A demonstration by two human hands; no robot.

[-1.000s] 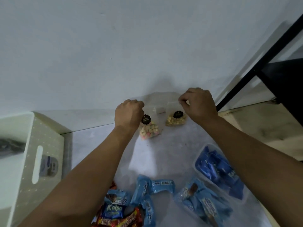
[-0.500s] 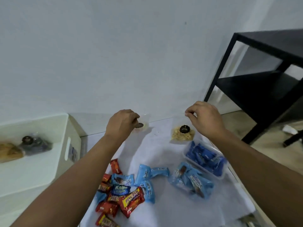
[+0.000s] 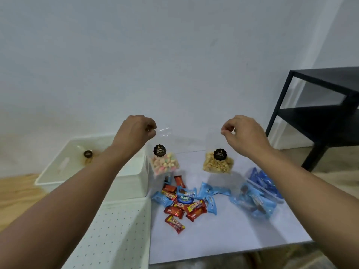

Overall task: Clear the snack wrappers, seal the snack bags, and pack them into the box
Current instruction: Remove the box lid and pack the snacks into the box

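Note:
My left hand [image 3: 136, 131] pinches the top of a clear bag of pastel biscuits [image 3: 164, 162] with a black round label, hanging in the air beside the white box [image 3: 134, 179]. My right hand [image 3: 242, 133] pinches the top of a clear bag of yellow crackers [image 3: 218, 162], also lifted off the white sheet [image 3: 223, 230]. The white box stands at the left and holds a clear bag with a black label [image 3: 88, 155]. Red and blue wrapped snacks [image 3: 180, 202] lie in a pile below the two bags.
Two clear bags of blue wrapped snacks [image 3: 254, 202] lie at the right of the sheet. A white dotted lid [image 3: 108, 235] lies in front of the box. A black metal shelf [image 3: 320, 113] stands at the right against the wall.
Both hands have lifted their bags up off the sheet and apart from each other. The view has tilted and pulled back, showing the box and the shelf.

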